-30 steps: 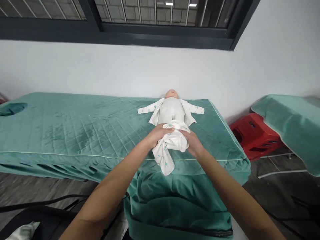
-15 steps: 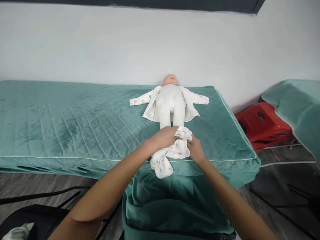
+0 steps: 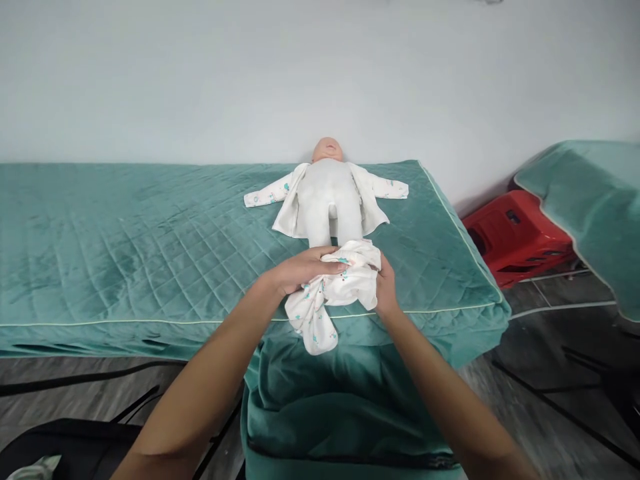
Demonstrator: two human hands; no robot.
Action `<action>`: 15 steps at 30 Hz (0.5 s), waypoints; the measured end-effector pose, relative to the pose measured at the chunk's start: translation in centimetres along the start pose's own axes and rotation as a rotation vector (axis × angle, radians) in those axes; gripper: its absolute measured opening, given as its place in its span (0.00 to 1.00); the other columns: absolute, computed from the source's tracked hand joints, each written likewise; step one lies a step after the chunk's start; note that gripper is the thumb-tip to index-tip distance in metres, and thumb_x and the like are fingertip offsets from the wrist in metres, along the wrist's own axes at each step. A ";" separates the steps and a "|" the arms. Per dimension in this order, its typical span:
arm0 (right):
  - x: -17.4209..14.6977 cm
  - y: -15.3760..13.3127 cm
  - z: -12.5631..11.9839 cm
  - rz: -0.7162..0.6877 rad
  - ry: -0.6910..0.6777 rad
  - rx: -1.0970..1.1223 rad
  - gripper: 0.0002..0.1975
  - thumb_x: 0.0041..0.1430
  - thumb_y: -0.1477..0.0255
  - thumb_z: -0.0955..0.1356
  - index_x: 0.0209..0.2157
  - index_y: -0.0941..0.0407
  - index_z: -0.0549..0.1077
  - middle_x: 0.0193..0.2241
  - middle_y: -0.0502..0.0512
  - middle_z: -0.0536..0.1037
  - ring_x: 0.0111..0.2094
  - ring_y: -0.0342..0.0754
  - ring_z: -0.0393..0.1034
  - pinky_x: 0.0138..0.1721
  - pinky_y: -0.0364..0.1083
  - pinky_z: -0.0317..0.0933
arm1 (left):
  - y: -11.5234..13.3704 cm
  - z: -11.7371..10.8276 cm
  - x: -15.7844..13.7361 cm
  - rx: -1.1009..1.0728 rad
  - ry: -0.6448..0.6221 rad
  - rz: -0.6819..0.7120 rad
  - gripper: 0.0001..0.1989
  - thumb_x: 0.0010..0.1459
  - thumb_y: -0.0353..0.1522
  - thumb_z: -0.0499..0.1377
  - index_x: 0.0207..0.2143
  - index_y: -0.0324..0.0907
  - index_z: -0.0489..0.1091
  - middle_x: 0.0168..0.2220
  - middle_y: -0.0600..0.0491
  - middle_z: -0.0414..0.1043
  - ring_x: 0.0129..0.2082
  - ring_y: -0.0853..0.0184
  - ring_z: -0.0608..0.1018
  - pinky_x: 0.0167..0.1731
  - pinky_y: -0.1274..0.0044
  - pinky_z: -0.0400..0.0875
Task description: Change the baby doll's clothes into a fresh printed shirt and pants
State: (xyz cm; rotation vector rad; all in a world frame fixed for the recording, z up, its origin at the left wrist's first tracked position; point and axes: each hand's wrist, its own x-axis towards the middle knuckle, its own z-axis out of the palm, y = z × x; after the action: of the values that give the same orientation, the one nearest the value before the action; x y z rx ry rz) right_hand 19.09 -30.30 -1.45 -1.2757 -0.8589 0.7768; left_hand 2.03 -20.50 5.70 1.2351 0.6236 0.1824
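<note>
A baby doll [image 3: 330,190] with a white cloth body lies on its back on the green quilted bed cover [image 3: 150,247], head toward the wall. It wears an open white printed jacket [image 3: 375,203], sleeves spread to both sides. At the doll's feet, my left hand [image 3: 307,267] grips the left side of bunched white baby pants [image 3: 350,280] with a small coloured print. My right hand [image 3: 385,283] holds their right edge, its fingers partly behind the fabric. One leg of the pants hangs over the bed's front edge. The doll's feet are hidden behind the cloth.
A red plastic stool [image 3: 520,237] stands right of the bed, beside another green-covered surface [image 3: 590,207]. In front of the bed is green draped fabric [image 3: 345,407]. A black chair seat [image 3: 65,443] with a cloth on it is at lower left.
My left hand has shifted on the pants, its thumb now lying over the bunched fabric. The cloth is spread somewhat wider between my hands. The camera view has moved slightly.
</note>
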 end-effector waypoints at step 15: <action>8.2 -2.9 -1.0 -0.009 -0.114 -0.216 0.26 0.44 0.56 0.76 0.43 0.53 0.73 0.45 0.56 0.79 0.48 0.58 0.72 0.52 0.59 0.67 | 2.2 -2.7 4.9 0.558 0.544 0.464 0.12 0.53 0.31 0.62 0.42 0.42 0.72 0.42 0.55 0.76 0.44 0.63 0.77 0.48 0.73 0.68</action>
State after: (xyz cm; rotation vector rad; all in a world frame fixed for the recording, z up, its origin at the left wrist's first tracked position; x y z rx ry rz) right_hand 23.99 -24.00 2.27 -1.4261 -1.0624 0.7716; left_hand 5.09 -15.32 5.52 1.8859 0.8806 0.7924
